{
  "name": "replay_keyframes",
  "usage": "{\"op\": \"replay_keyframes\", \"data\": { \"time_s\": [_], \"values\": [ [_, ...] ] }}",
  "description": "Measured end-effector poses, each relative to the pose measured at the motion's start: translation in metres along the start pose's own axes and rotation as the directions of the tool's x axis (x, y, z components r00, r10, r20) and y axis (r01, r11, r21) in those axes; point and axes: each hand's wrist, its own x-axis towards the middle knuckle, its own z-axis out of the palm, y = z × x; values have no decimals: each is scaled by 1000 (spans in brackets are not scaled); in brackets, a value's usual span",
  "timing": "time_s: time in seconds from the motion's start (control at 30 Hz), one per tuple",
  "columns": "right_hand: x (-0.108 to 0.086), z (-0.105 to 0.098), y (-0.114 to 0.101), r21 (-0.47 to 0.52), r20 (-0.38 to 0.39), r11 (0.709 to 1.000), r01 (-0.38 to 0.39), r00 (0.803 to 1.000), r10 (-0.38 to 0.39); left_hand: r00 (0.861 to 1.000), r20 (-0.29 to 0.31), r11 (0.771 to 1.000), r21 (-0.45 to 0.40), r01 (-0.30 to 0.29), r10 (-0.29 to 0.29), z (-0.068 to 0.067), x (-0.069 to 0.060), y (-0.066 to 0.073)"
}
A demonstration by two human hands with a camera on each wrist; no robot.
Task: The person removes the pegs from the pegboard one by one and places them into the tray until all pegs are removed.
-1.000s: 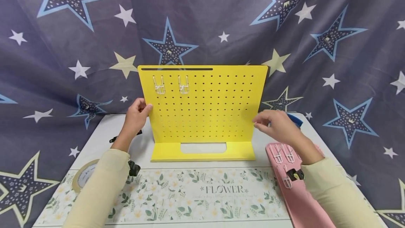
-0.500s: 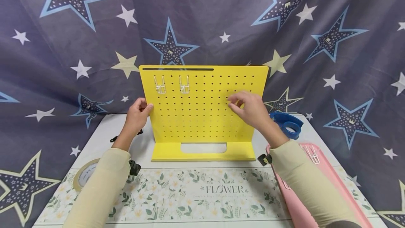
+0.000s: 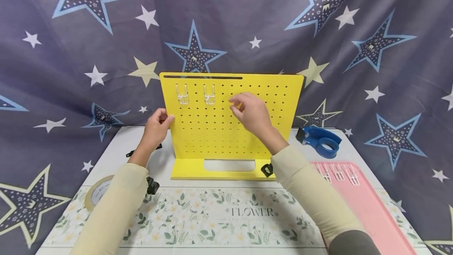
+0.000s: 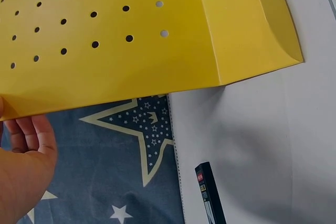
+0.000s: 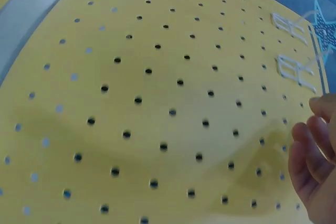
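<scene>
Taking the board's middle as the centre of the dial, a grey-blue curtain [image 3: 116, 50] printed with stars spreads across twelve o'clock, behind everything. In front of it lies the white table [image 3: 162, 172], with a runner [image 3: 198, 215] across it at six o'clock, showing leaves, pale flowers and the word FLOWER. The yellow board [image 3: 219, 137] stands upright on its own foot on the table, its face covered in rows of small holes, with a long slot along the top from about ten o'clock to twelve. A pink tray [image 3: 368, 211] lies at four o'clock, partly hidden by the right sleeve [image 3: 311, 196]. The right hand [image 3: 253, 113] is in front of the board, just off centre toward two o'clock, thumb and fingers bent with a narrow gap; I cannot tell whether they hold anything or touch the board. The left hand [image 3: 155, 131] grips the board's edge at nine o'clock, thumb in front, fingers behind. A blue dispenser [image 3: 313, 136] sits at three o'clock, and a roll [image 3: 96, 194] at eight, partly behind the left sleeve [image 3: 113, 207]. A slim black box [image 4: 211, 195] lies near the left hand, between eight and nine. Smallest are the white wire hooks [image 3: 210, 99]: two on the board, side by side at ten and eleven, and at least three at the tray's twelve o'clock end.
</scene>
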Motion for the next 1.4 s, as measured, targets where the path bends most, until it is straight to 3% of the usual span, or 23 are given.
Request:
{"op": "replay_keyframes", "data": {
  "time_s": [0.23, 0.5, 0.73, 0.97, 1.4],
  "values": [
    [15, 24, -15, -63, -27, 998, -15, 1000, 13, 1000, 2, 1000, 2, 22, -22, 2, -1, 1],
    [29, 39, -31, -130, -76, 991, 39, 996, -49, 1000, 7, 1000, 1, 4, -4, 0, 0, 1],
    [33, 48, -39, -169, -93, 986, 6, 995, -22, 1000, 5, 1000, 3, 1, -1, 0, 2, 0],
    [35, 52, -42, -155, -104, 987, -36, 994, 20, 1000, -6, 1000, 5, 7, -7, 1, 2, 0],
    [36, 51, -41, -176, -111, 984, -31, 994, 11, 1000, -8, 1000, 4, 12, -12, 2, 1, 0]
  ]
}}
